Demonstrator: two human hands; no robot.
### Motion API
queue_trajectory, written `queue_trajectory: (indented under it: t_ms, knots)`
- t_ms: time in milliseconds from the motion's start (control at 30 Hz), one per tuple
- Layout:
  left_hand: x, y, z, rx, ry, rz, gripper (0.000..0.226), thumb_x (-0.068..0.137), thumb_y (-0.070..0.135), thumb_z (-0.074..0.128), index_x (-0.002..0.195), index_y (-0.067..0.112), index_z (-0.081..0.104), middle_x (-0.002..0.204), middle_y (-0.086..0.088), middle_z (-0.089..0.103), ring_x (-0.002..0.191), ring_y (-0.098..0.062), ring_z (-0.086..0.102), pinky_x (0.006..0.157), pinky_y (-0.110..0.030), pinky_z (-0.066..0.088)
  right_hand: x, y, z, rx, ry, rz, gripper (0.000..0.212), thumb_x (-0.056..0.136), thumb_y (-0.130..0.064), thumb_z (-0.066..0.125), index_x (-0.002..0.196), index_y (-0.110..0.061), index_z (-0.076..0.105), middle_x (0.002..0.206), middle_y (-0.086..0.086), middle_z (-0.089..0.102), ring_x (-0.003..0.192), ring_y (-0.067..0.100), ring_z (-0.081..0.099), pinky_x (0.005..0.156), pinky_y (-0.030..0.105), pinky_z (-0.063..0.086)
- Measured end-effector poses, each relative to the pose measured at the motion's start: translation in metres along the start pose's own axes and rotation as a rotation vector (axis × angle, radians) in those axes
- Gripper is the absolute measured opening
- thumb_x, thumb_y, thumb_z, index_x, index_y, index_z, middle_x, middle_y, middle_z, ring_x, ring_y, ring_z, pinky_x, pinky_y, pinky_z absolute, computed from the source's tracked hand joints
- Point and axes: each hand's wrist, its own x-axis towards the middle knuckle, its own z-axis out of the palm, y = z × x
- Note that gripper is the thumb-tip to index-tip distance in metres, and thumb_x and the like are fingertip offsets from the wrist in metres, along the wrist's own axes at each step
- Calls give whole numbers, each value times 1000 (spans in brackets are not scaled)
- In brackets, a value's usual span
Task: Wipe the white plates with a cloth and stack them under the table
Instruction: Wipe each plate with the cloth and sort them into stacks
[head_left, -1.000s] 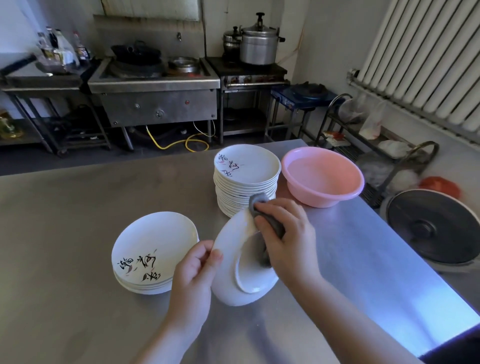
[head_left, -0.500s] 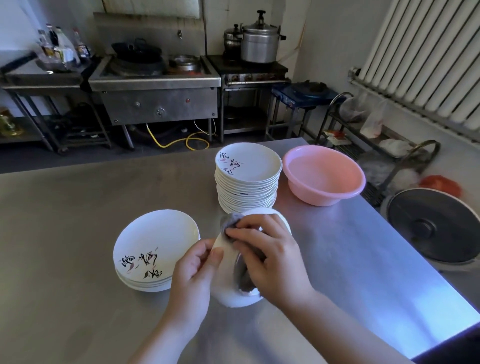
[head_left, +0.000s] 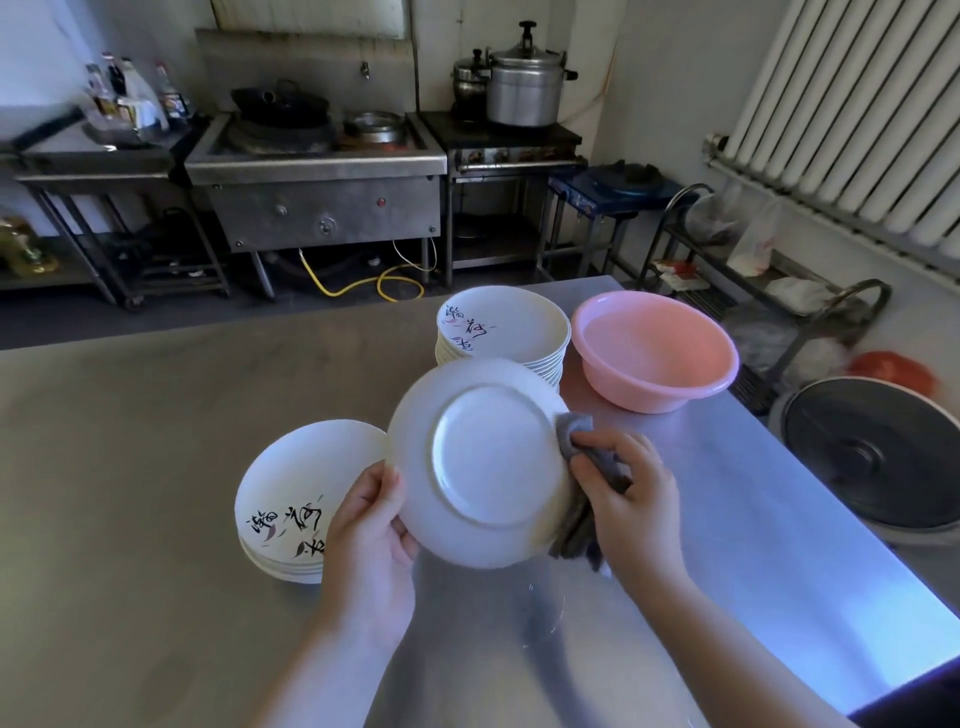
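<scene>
A white plate (head_left: 483, 457) is held above the steel table (head_left: 130, 467), its underside turned toward me. My left hand (head_left: 369, 540) pinches its lower left rim. My right hand (head_left: 631, 504) grips a grey cloth (head_left: 576, 431) against the plate's right rim, and part of the cloth hangs behind the plate. A tall stack of white plates (head_left: 506, 325) with painted characters stands behind the held plate. A short stack of the same plates (head_left: 296, 493) lies to the left, partly covered by my left hand.
A pink basin (head_left: 654, 348) sits right of the tall stack near the table's far right corner. Beyond the table's right edge stand a dark round lid (head_left: 872, 457) and a wire rack (head_left: 753, 280). Stoves and pots line the back wall.
The plate has been raised and turned flatter, so its whole underside faces me. My right hand with the cloth has moved from the plate's middle to its right rim.
</scene>
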Motion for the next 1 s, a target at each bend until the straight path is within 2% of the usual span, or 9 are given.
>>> queue_trajectory:
  t_ms: [200, 300, 367, 500, 600, 733, 867, 933, 1000]
  knots:
    - [4, -7, 24, -166, 130, -32, 23, 100, 10, 45, 80, 17, 55, 78, 5, 72, 72, -5, 69, 68, -23, 56, -40, -10, 28, 39, 75, -116, 23, 74, -9, 72, 88, -27, 69, 98, -17, 59, 95, 4, 61, 81, 15, 45]
    - [1, -11, 31, -238, 102, -87, 19, 101, 13, 44, 88, 8, 56, 88, -13, 70, 76, -20, 69, 71, -30, 55, -51, -24, 46, -12, 4, -252, 21, 75, -13, 74, 93, -23, 72, 99, -17, 58, 95, 5, 60, 83, 14, 45]
    - [-1, -12, 32, -265, 80, -154, 21, 103, 18, 42, 99, 3, 55, 90, -22, 64, 75, -28, 67, 64, -31, 58, -54, -31, 54, -64, -41, -337, 20, 76, -14, 74, 94, -23, 73, 98, -16, 57, 91, 7, 59, 80, 15, 46]
    - [6, -7, 27, -286, 136, -158, 19, 102, 15, 43, 96, 5, 59, 90, -16, 67, 71, -20, 70, 61, -27, 59, -48, -24, 49, -86, -25, -447, 17, 79, -10, 73, 94, -18, 75, 97, -9, 61, 90, 10, 59, 81, 17, 47]
    - [12, 0, 19, -271, 199, -86, 17, 101, 10, 45, 94, 12, 61, 92, -3, 71, 76, -8, 72, 74, -25, 58, -39, -12, 34, -48, 88, -296, 18, 76, -7, 75, 91, -18, 74, 97, -12, 61, 92, 4, 60, 82, 12, 43]
    - [6, 3, 10, -104, 124, -49, 20, 100, 10, 46, 88, 15, 60, 82, 6, 72, 73, -4, 69, 79, -27, 49, -9, -3, 20, -41, 89, -55, 31, 77, -2, 76, 89, -29, 69, 96, -14, 63, 91, -8, 57, 79, 4, 38]
    - [-2, -4, 6, 186, 4, 47, 16, 97, 7, 49, 87, 9, 61, 76, 1, 66, 73, -14, 58, 69, -28, 45, 30, -7, 11, -73, -46, 81, 21, 83, -10, 72, 95, -27, 73, 97, -16, 64, 89, -5, 57, 74, -4, 32]
    - [-4, -8, 6, 319, -62, 108, 10, 91, 13, 59, 83, 9, 62, 75, -4, 61, 74, -17, 50, 65, -31, 41, 39, -16, 13, -109, -95, 26, 21, 84, -9, 70, 97, -25, 74, 94, -19, 61, 88, -13, 55, 74, -4, 32]
    - [-5, -9, 8, 396, -125, 141, 16, 84, 24, 60, 82, 8, 61, 74, -3, 60, 72, -14, 49, 67, -33, 39, 39, -27, 19, -167, -114, -158, 22, 82, -5, 71, 95, -22, 75, 92, -18, 62, 89, -10, 55, 79, 1, 36]
